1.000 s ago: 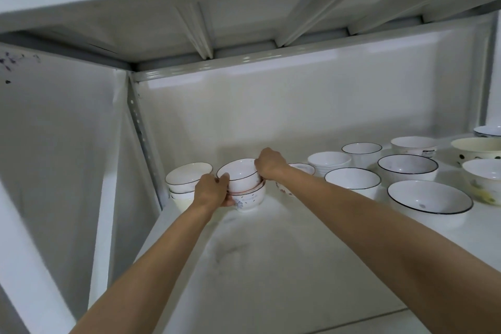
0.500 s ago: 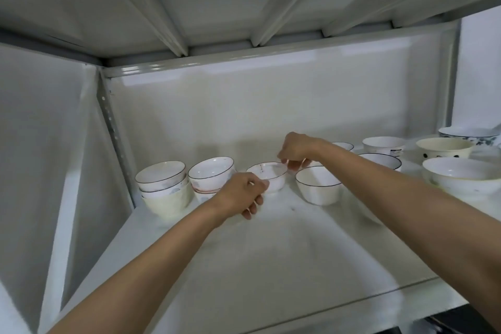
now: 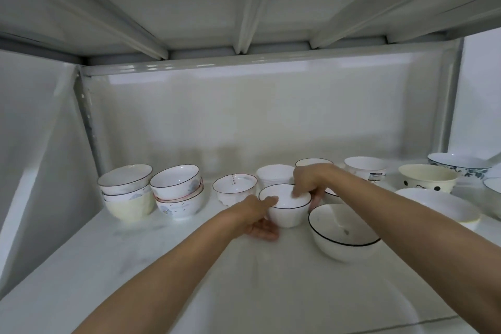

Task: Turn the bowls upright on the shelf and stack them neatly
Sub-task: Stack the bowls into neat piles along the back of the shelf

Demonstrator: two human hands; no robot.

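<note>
On the white shelf (image 3: pixel 189 266), near its middle, a small white bowl with a thin dark rim (image 3: pixel 284 207) stood upright and was held between both hands. The left hand (image 3: pixel 257 215) gripped the bowl from its left side, with the thumb lying over the near-left rim and the fingers curled under and around the lower wall. The right hand (image 3: pixel 311 180) closed on the bowl from above and behind, with fingertips on the far-right rim and the thumb down its right side. Whether the bowl's base touched the shelf could not be determined. Just beside it to the right sat a larger dark-rimmed bowl (image 3: pixel 343 233), upright and tilted slightly toward the camera. To the left, at the back corner, were two stacks: a stack of three with a cream bowl at the bottom (image 3: pixel 127 192), and next to it a stack with a pink-rimmed bowl under a dark-rimmed one (image 3: pixel 177 191). A single scalloped bowl (image 3: pixel 234 188) stood between the second stack and the held bowl. Further upright bowls stood behind the hands and along the right side, including a cream bowl with black dots (image 3: pixel 427 180).
</note>
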